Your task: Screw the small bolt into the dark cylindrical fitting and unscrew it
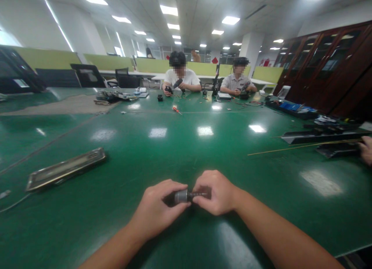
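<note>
Close in front of me, my left hand (161, 203) is closed round a small grey cylindrical part (181, 196), which looks like a small motor. Its thin, dark, ridged shaft (199, 194) points right, into my right hand (215, 193). The right fingers are curled about the shaft, thumb and fingertips near where it meets the cylinder. The cylinder's left end is hidden in my left palm. Both hands are just over the green tabletop (130, 156), and the part lies nearly level between them.
A long metal-framed panel (66, 168) lies to the left. Farther off is an orange screwdriver (176, 110). Black rails (322, 135) and a thin yellow rod (290, 148) lie right, near another person's hand (366, 151). Two people (181, 81) sit working across the table.
</note>
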Demonstrator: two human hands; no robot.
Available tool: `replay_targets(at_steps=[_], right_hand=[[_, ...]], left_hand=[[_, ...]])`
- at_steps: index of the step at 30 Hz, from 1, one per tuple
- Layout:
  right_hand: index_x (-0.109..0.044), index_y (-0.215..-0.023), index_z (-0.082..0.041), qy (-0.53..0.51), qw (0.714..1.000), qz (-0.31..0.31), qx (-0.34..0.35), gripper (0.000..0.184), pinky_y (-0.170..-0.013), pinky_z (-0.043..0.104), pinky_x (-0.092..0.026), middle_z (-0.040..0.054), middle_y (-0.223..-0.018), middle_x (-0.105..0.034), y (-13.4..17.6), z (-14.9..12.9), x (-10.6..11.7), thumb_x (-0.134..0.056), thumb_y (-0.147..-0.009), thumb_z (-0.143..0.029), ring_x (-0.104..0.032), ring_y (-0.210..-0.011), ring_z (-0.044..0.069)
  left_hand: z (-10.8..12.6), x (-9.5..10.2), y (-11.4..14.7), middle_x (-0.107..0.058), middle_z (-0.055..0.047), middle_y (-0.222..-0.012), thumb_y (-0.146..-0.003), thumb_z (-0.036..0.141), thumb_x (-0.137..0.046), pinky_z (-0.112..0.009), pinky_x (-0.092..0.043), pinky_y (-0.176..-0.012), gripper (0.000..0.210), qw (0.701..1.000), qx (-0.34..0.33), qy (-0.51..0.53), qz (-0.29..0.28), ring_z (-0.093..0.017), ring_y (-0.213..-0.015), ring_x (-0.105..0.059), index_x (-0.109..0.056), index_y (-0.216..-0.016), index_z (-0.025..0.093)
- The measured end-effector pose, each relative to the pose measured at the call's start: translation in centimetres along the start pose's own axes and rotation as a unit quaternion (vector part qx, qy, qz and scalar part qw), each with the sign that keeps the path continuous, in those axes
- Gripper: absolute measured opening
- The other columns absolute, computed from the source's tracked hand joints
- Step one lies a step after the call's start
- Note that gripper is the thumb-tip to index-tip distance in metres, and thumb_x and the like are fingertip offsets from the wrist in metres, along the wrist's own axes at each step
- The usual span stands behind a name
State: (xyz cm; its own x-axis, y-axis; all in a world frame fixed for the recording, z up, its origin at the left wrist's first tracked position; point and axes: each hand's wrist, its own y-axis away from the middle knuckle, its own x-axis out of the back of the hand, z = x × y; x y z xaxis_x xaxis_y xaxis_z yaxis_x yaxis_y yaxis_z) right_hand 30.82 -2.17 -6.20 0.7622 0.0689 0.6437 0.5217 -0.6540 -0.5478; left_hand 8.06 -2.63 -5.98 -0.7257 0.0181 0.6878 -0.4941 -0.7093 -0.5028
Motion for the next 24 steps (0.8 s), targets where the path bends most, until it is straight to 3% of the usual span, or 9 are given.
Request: replay_targets(at_steps=[24], right_hand=[[-0.067,-0.072,-0.019,0.012,1.0,0.016,-0.022,0.009,-0.061,0.027,-0.04,-0.0004,-0.062,-0.066,-0.07,-0.06,0.06,-0.07,-0.074,-0.028,-0.054,-0.056,0.015]], left_hand=[[-0.11,0.72,-0.22,-0.073,0.005,-0.093,-0.08,0.026,-0.078,-0.017,-0.052,-0.075,0.027,0.999,-0.027,-0.021,0.015,-0.008,-0.081,-0.069,-0.069,-0.105,0.028]])
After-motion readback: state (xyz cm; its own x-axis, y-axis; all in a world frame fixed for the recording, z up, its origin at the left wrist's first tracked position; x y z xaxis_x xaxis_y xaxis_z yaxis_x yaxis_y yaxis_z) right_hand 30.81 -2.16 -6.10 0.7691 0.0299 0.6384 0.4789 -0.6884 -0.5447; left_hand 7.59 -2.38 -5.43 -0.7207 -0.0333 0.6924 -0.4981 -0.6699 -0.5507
